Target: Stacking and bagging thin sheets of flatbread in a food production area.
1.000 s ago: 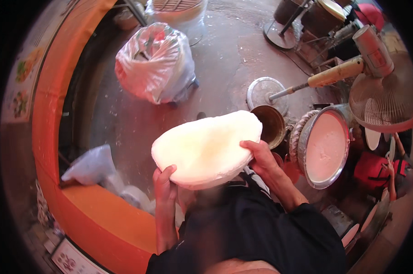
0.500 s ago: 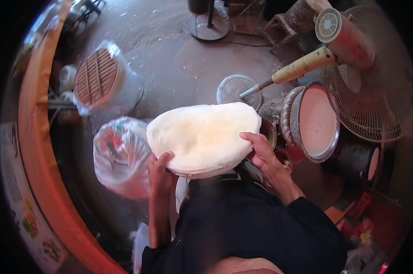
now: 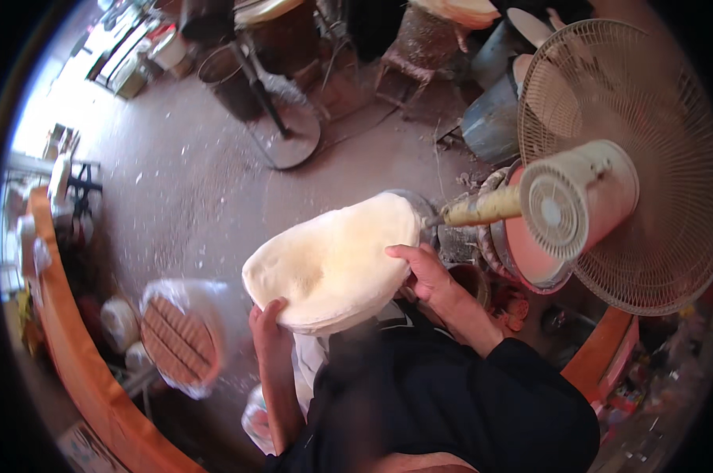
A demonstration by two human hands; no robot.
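Observation:
In front of my body I hold a thick stack of pale, floppy flatbreads (image 3: 337, 256), cream-white with a yellowish dip in the middle. Thin layers show along its near edge. My left hand (image 3: 271, 322) grips the near left end, thumb on top and fingers hidden underneath. At the right end my right hand (image 3: 421, 272) clasps it the same way, with the thumb lying on the upper face. The stack tilts, its right end farther from me than its left.
A standing fan (image 3: 609, 181) with a yellow pole is close on my right, by a basin of pale pinkish liquid (image 3: 530, 252). An orange-edged counter (image 3: 81, 347) curves along my left, near a plastic-wrapped, slatted round container (image 3: 179, 339). A round stand base (image 3: 289, 138) stands ahead.
My view has swung left and up, showing more of the far floor. The stack stays in both my hands and now slants, its right end farther away. The fan appears nearer.

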